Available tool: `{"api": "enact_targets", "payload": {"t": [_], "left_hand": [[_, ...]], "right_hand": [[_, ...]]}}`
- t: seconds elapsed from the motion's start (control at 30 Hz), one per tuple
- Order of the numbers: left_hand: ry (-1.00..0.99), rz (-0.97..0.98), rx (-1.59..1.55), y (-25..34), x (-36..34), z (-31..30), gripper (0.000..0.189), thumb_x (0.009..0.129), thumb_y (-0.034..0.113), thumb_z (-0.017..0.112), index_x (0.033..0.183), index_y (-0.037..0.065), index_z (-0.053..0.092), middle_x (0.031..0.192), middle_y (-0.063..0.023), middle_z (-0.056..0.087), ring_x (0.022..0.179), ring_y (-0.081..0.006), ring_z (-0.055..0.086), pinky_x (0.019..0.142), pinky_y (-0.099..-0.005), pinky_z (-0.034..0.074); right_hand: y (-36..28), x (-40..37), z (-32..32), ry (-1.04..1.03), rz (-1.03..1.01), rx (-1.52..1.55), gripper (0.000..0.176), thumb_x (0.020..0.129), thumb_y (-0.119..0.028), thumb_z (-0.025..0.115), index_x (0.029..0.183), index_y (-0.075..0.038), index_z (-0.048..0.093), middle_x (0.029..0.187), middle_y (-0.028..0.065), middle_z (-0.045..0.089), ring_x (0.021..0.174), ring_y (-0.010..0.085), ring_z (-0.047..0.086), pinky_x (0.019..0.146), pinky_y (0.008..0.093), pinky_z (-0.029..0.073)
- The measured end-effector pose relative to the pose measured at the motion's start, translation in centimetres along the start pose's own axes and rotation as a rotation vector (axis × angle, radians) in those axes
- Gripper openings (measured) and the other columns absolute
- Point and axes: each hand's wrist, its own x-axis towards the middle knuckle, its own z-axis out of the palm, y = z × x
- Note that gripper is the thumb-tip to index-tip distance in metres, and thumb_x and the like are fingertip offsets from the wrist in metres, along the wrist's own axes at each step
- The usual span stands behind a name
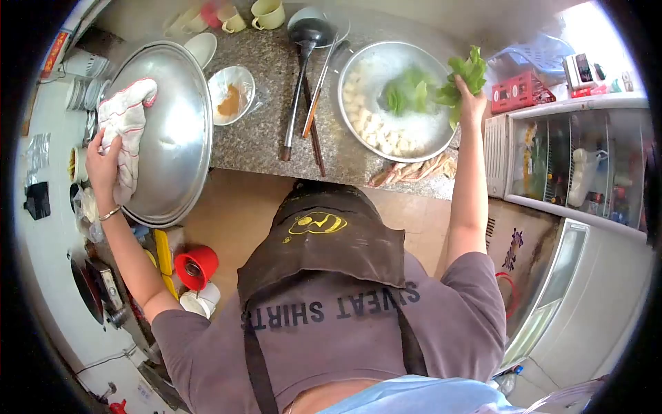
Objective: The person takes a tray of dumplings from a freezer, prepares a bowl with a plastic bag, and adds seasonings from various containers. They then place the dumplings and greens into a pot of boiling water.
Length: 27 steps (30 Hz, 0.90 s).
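Note:
My left hand [103,162] grips a white folded cloth [126,127] with red edging, against a large round metal lid [169,131] tilted up at the left. My right hand [471,101] holds a bunch of green leaves [467,72] over the right rim of a wide metal pan [343,103]. Steam rises from the pan. White pieces [386,140] float along its left and lower side, and green leaves [407,93] lie in its middle.
A black ladle [303,69], tongs [321,86] and a lined bowl [231,96] rest on the granite counter [269,152]. A crumpled cloth [414,171] lies at its front edge. Right are a red basket [517,92] and a glass-door cabinet [586,159]; yellow cups [267,14] stand behind.

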Motion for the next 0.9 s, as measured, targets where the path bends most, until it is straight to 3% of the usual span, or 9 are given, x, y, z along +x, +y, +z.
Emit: {"api": "enact_targets", "payload": {"t": [0.03,0.2,0.27,0.37,0.4,0.5,0.57,0.7,0.9], "left_hand": [[0.001,-0.007,-0.001,0.0,-0.2,0.0,0.051,0.075,0.031,0.068,0.115,0.001,0.058,0.112,-0.0164,0.059,0.103,-0.0271,0.056,0.089,-0.0339,0.041],[-0.028,-0.094,-0.081,-0.5,-0.7,0.2,0.05,0.075,0.029,0.068,0.116,0.002,0.057,0.11,-0.0151,0.06,0.101,-0.025,0.057,0.088,-0.0329,0.042],[-0.046,-0.077,-0.109,-1.0,-0.4,0.7,0.049,0.075,0.028,0.068,0.115,0.001,0.058,0.11,-0.0146,0.06,0.1,-0.024,0.057,0.087,-0.0324,0.042],[-0.066,-0.046,-0.13,-0.5,-0.2,0.8,0.047,0.076,0.026,0.068,0.114,0.001,0.058,0.108,-0.0131,0.06,0.098,-0.0225,0.057,0.085,-0.0315,0.043],[-0.067,-0.029,-0.125,-0.2,-0.1,0.9,0.046,0.076,0.025,0.068,0.113,0.0,0.058,0.107,-0.0122,0.06,0.097,-0.0219,0.057,0.084,-0.0311,0.043],[-0.071,0.079,-0.162,0.2,0.8,1.5,0.045,0.075,0.023,0.068,0.112,0.0,0.058,0.103,-0.01,0.06,0.093,-0.0195,0.057,0.082,-0.0293,0.044],[-0.075,0.106,-0.214,1.6,1.2,1.9,0.045,0.075,0.022,0.069,0.112,0.0,0.058,0.101,-0.0092,0.06,0.091,-0.0186,0.057,0.08,-0.0286,0.044],[-0.104,0.152,-0.3,4.9,2.0,2.7,0.043,0.075,0.019,0.069,0.112,0.0,0.058,0.097,-0.0078,0.059,0.087,-0.016,0.056,0.078,-0.027,0.043],[-0.171,0.362,-0.292,10.5,3.3,4.2,0.042,0.076,0.016,0.068,0.113,-0.001,0.056,0.104,-0.0077,0.058,0.096,-0.0171,0.054,0.084,-0.0282,0.041]], "right_hand": [[0.2,0.4,0.1,-0.009,0.027,0.124,0.042,0.073,-0.016,0.075,0.106,0.005,0.06,0.098,0.0089,0.063,0.084,0.0156,0.059,0.075,0.0279,0.046],[4.2,2.8,-1.0,0.059,0.005,-0.08,0.034,0.076,-0.013,0.072,0.103,0.004,0.061,0.096,0.0082,0.063,0.081,0.015,0.059,0.071,0.0281,0.047],[2.2,1.4,-0.5,0.124,0.079,0.034,0.023,0.08,-0.01,0.068,0.098,0.002,0.061,0.086,0.0062,0.063,0.068,0.0125,0.058,0.057,0.0271,0.047],[2.0,1.1,-1.2,0.122,0.111,0.018,0.017,0.082,-0.012,0.066,0.091,0.002,0.062,0.075,0.0046,0.062,0.056,0.0114,0.054,0.05,0.0278,0.044],[2.5,1.2,-1.8,0.113,0.11,-0.105,0.018,0.082,-0.017,0.066,0.082,0.0,0.064,0.065,0.0029,0.059,0.05,0.0105,0.05,0.047,0.0281,0.042],[2.0,0.6,-3.1,-0.089,0.164,-0.477,0.027,0.081,-0.025,0.066,0.07,0.0,0.062,0.058,0.0026,0.057,0.049,0.0111,0.05,0.046,0.0292,0.04],[2.8,0.1,-3.7,-0.1,0.106,-0.542,0.034,0.08,-0.03,0.065,0.064,-0.001,0.06,0.055,0.0032,0.055,0.048,0.0117,0.05,0.045,0.0304,0.038],[0.7,-2.4,-3.6,-0.164,0.135,-0.566,0.029,0.08,-0.028,0.065,0.072,0.0,0.062,0.055,0.0029,0.055,0.048,0.0119,0.05,0.046,0.0298,0.039],[0.4,-3.6,-6.8,-0.156,0.105,-0.392,0.03,0.083,-0.02,0.064,0.108,-0.002,0.062,0.062,0.0002,0.054,0.051,0.0062,0.047,0.044,0.0214,0.035]]}}
